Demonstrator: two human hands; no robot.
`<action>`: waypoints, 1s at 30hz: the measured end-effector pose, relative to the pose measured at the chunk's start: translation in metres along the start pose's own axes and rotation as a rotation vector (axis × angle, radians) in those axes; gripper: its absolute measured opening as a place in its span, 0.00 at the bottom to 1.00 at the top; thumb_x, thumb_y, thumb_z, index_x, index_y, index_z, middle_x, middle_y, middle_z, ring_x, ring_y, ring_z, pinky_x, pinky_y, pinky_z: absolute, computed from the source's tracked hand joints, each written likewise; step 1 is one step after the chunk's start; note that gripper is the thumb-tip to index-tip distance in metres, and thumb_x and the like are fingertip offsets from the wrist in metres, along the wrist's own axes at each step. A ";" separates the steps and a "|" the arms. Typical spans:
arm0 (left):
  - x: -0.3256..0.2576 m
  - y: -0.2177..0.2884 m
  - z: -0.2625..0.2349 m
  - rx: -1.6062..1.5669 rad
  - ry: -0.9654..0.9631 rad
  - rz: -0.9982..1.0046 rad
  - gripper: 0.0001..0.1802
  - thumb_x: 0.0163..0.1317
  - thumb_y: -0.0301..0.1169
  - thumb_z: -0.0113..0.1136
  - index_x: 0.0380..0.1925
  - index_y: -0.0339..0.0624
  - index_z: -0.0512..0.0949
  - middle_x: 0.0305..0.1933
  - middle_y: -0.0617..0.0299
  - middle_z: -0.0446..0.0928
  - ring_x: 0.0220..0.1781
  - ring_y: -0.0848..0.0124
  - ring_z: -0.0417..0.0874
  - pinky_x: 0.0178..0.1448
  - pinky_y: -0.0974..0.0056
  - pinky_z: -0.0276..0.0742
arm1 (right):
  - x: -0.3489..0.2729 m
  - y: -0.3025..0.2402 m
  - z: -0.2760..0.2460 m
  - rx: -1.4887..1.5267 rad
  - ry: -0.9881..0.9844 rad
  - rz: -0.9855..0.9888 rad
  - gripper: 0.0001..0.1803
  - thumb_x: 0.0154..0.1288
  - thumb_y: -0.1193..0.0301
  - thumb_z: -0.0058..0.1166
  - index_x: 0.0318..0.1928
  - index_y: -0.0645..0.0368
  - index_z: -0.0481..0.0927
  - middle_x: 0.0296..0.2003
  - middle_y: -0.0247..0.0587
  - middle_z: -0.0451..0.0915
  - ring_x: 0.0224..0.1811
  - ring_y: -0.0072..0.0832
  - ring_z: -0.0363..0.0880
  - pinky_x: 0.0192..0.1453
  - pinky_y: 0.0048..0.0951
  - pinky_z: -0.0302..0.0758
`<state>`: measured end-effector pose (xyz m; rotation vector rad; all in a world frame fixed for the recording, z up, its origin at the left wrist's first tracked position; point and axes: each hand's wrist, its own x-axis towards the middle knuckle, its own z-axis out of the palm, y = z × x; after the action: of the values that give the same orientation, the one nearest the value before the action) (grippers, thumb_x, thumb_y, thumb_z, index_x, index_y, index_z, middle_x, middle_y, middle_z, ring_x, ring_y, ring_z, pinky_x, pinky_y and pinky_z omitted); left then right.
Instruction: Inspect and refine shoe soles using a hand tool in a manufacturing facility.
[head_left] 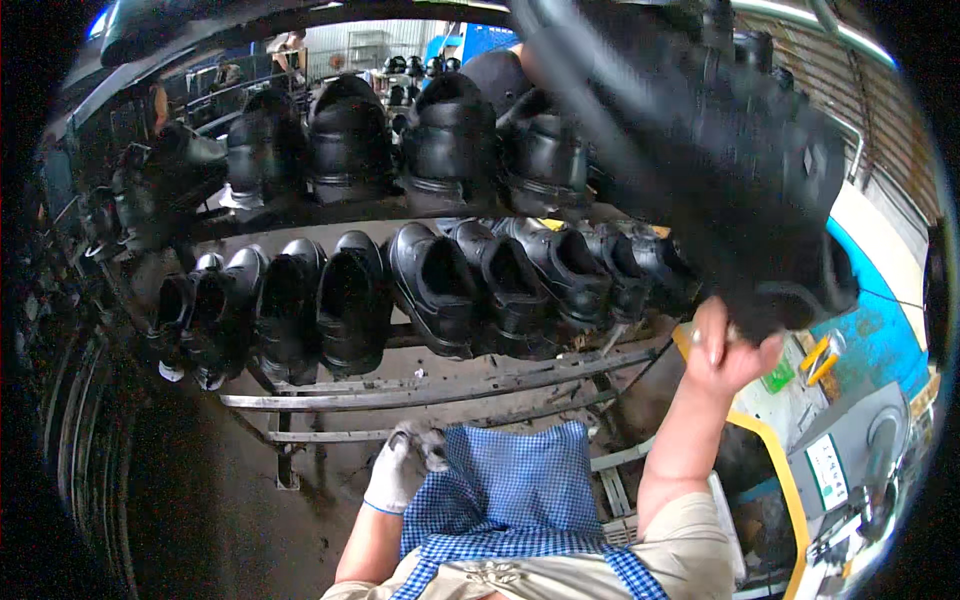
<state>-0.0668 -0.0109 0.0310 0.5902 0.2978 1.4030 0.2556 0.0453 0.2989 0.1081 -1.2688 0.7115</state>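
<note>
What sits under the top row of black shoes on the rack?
A lower row of black shoes stands open side out beneath the top row. Below them are bare metal rails. The raised shoe covers the rack's right end.

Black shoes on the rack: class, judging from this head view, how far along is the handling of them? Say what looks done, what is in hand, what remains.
Done: two rows of black shoes already sit on the metal rack.
In hand: the bare right hand lifts one black shoe high; the gloved left hand hangs by the blue checked apron.
Left: the raised shoe is not yet on the rack.

Black shoes (430, 290) on metal rack (420, 395)
</note>
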 end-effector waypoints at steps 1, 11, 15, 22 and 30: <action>0.000 0.000 -0.001 0.013 -0.027 0.022 0.26 0.58 0.48 0.61 0.49 0.43 0.71 0.46 0.54 0.77 0.44 0.62 0.77 0.41 0.56 0.78 | 0.016 0.005 0.010 -0.134 0.018 -0.078 0.29 0.60 0.49 0.53 0.52 0.59 0.72 0.41 0.36 0.79 0.10 0.17 0.59 0.17 0.18 0.56; -0.011 0.010 0.004 0.177 0.145 0.008 0.26 0.60 0.40 0.59 0.53 0.37 0.68 0.46 0.50 0.76 0.43 0.63 0.78 0.43 0.57 0.80 | 0.185 0.061 0.135 -0.506 -0.002 -0.197 0.21 0.53 0.59 0.67 0.41 0.59 0.78 0.31 0.38 0.79 0.16 0.20 0.75 0.14 0.17 0.60; -0.012 0.011 0.005 0.059 0.084 0.025 0.24 0.60 0.38 0.59 0.52 0.36 0.68 0.45 0.50 0.75 0.42 0.63 0.78 0.43 0.55 0.79 | 0.221 0.081 0.134 -0.851 -0.052 0.054 0.41 0.51 0.42 0.62 0.54 0.62 0.68 0.32 0.41 0.81 0.15 0.19 0.74 0.14 0.15 0.57; -0.019 0.017 -0.007 0.008 0.072 0.034 0.24 0.60 0.38 0.60 0.52 0.37 0.69 0.45 0.50 0.75 0.44 0.60 0.78 0.44 0.53 0.79 | 0.239 0.097 0.146 -0.968 0.071 -0.424 0.27 0.53 0.52 0.66 0.39 0.64 0.76 0.20 0.32 0.79 0.19 0.15 0.73 0.27 0.18 0.70; -0.012 0.017 -0.008 0.053 0.078 0.012 0.23 0.61 0.38 0.59 0.52 0.39 0.69 0.46 0.50 0.76 0.44 0.61 0.79 0.46 0.54 0.80 | 0.259 0.127 0.265 -0.997 -0.428 -0.647 0.22 0.61 0.62 0.57 0.52 0.62 0.76 0.47 0.48 0.79 0.50 0.33 0.78 0.52 0.28 0.73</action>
<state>-0.0869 -0.0203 0.0323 0.5824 0.3958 1.4351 -0.0032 0.1359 0.5782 -0.1553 -1.7417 -0.5619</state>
